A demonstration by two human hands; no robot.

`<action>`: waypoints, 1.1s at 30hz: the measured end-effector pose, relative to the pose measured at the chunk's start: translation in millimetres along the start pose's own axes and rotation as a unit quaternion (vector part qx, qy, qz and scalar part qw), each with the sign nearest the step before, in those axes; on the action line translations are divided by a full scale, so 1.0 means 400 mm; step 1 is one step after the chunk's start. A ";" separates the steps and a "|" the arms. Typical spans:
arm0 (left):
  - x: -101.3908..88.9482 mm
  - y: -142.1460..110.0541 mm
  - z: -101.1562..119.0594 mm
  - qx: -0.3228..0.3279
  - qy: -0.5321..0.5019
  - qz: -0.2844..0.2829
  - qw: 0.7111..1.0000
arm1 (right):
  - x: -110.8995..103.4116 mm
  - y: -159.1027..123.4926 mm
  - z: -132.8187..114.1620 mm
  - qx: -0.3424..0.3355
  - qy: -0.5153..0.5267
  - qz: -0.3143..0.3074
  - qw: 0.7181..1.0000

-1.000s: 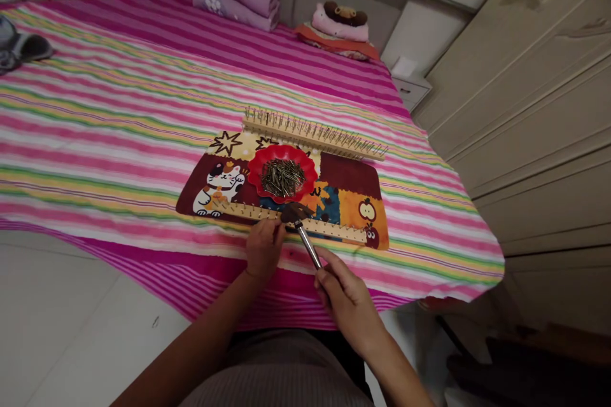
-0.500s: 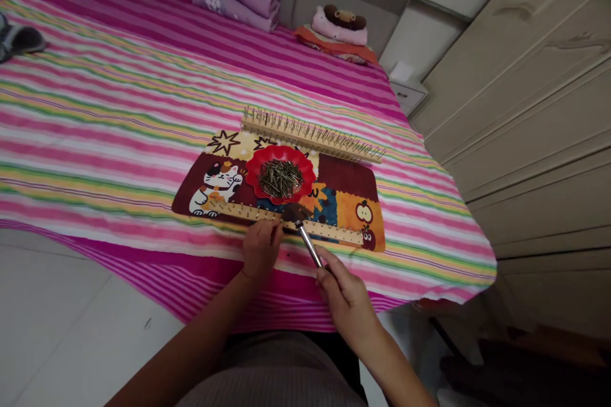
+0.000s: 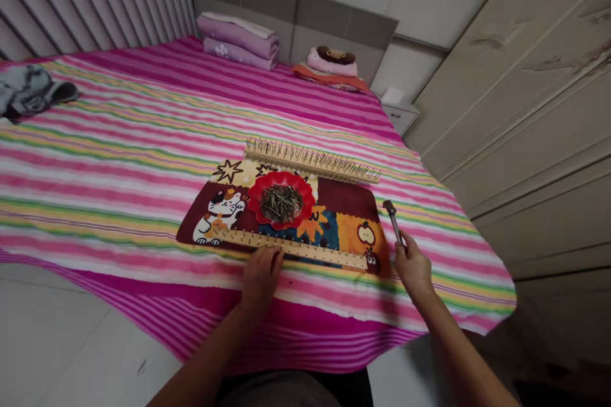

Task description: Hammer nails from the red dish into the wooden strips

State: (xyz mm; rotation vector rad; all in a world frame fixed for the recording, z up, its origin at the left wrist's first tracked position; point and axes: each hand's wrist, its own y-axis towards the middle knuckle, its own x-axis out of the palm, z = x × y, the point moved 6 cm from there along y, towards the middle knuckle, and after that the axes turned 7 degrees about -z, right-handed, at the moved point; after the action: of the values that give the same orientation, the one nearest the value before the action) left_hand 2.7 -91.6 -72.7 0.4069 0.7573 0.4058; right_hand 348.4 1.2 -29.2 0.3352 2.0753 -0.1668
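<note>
My right hand [image 3: 414, 267] grips a hammer [image 3: 395, 221] by its handle, with the head raised past the right end of the mat. Curled at the near edge of a wooden strip [image 3: 329, 255], my left hand [image 3: 261, 273] has its fingers pressed against the wood; any nail between them is too small to make out. Short nail points or heads stand along this strip. Just behind it, a red scalloped bowl [image 3: 254, 205] holds a heap of loose nails [image 3: 281, 202]. Farther back lies a second wooden strip [image 3: 305, 162] bristling with many upright nails.
A patchwork mat [image 3: 346, 194] with a cat picture lies under the bowl and near strip, on a bed with a striped cover [image 3: 119, 184]. Folded purple bedding [image 3: 241, 41] and a small pile of pillows [image 3: 331, 67] sit at the back. Wardrobe doors [image 3: 529, 95] rise at right.
The hammer has moved away from the near strip, up and to the right, with my right hand. My left hand has stayed at the strip. The head view has tilted upward.
</note>
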 end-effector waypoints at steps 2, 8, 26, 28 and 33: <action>-0.027 0.000 0.011 0.012 -0.010 -0.008 1.000 | 0.025 0.021 0.034 0.026 -0.046 -0.027 0.998; -0.150 0.150 0.024 0.029 0.056 -0.003 0.998 | 0.074 0.017 0.067 0.019 -0.088 -0.045 0.995; 0.012 0.443 -0.074 -0.208 0.342 -0.340 0.851 | 0.090 0.022 0.076 -0.007 -0.114 -0.018 0.993; 0.020 0.447 -0.079 -0.219 0.329 -0.350 0.849 | 0.093 0.023 0.078 -0.003 -0.118 -0.017 0.993; 0.038 0.460 -0.082 -0.224 0.293 -0.331 0.869 | 0.097 0.023 0.080 -0.011 -0.125 -0.010 0.992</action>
State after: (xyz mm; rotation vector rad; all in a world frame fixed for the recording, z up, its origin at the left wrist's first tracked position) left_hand -48.7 78.4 -12.8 -0.4475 1.2965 0.0310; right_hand 359.3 8.4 -78.8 0.2654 1.8311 -0.1892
